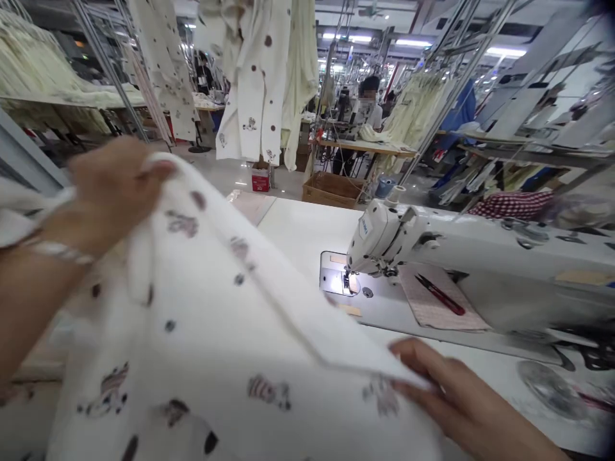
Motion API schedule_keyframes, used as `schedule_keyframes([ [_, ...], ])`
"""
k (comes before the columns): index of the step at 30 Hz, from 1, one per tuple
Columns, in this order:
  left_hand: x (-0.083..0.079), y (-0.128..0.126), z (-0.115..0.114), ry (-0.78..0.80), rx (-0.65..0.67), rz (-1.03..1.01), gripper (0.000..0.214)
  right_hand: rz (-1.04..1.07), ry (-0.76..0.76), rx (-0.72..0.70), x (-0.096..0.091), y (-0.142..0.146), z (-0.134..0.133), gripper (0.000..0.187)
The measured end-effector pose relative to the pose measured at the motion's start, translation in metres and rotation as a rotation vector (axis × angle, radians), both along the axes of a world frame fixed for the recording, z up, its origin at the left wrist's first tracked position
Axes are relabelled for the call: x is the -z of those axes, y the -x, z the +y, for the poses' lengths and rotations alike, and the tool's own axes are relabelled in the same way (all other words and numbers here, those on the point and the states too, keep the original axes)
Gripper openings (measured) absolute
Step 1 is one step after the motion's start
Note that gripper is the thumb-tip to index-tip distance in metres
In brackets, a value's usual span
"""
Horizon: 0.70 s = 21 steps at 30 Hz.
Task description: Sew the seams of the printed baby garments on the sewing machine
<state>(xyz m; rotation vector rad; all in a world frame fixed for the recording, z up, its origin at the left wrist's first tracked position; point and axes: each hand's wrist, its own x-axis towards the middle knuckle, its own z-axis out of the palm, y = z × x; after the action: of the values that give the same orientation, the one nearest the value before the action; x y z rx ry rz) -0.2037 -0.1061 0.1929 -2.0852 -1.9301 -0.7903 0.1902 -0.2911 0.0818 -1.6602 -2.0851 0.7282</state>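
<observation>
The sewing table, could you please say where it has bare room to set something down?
Bare tabletop shows between the printed fabric and the machine head; a narrower strip lies between the machine bed and the right hand. It is crowded below the machine arm, where snips lie on pink cloth; the fabric hides the near left.

Blurred cloth (225, 326), cut off below
</observation>
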Motion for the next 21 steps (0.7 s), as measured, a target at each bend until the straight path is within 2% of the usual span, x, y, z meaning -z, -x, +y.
schedule_keyframes([
  [2, 0.012, -0.043, 0.031, 0.051, 0.019, 0.110, 0.043, -0.158, -0.298, 0.123, 0.018, -0.004, 0.016, 0.031],
  [4, 0.041, -0.088, 0.041, 0.150, 0.086, 0.209, 0.034, -0.254, -0.521, 0.112, 0.042, -0.001, 0.019, 0.038],
  [7, 0.103, -0.134, 0.018, 0.359, 0.294, 0.320, 0.034, -0.311, -0.587, -0.041, 0.072, 0.010, 0.006, 0.042],
  [9, 0.141, -0.142, -0.010, 0.435, 0.404, 0.359, 0.044, -0.332, -0.568, -0.107, 0.080, 0.013, -0.006, 0.036],
  [11, 0.166, -0.135, -0.036, 0.498, 0.482, 0.393, 0.056, -0.299, -0.536, -0.170, 0.078, 0.009, -0.016, 0.027],
  [13, 0.176, -0.120, -0.052, 0.557, 0.572, 0.413, 0.064, -0.244, -0.499, -0.214, 0.071, 0.001, -0.022, 0.019],
  [15, 0.178, -0.107, -0.056, 0.574, 0.645, 0.399, 0.067, -0.235, -0.505, -0.216, 0.068, -0.005, -0.024, 0.022],
  [18, 0.182, -0.102, -0.043, 0.489, 0.647, 0.332, 0.066, -0.331, -0.553, -0.190, 0.078, -0.011, -0.022, 0.037],
  [21, 0.186, -0.111, -0.032, 0.431, 0.647, 0.327, 0.062, -0.372, -0.571, -0.242, 0.096, -0.014, -0.020, 0.046],
])
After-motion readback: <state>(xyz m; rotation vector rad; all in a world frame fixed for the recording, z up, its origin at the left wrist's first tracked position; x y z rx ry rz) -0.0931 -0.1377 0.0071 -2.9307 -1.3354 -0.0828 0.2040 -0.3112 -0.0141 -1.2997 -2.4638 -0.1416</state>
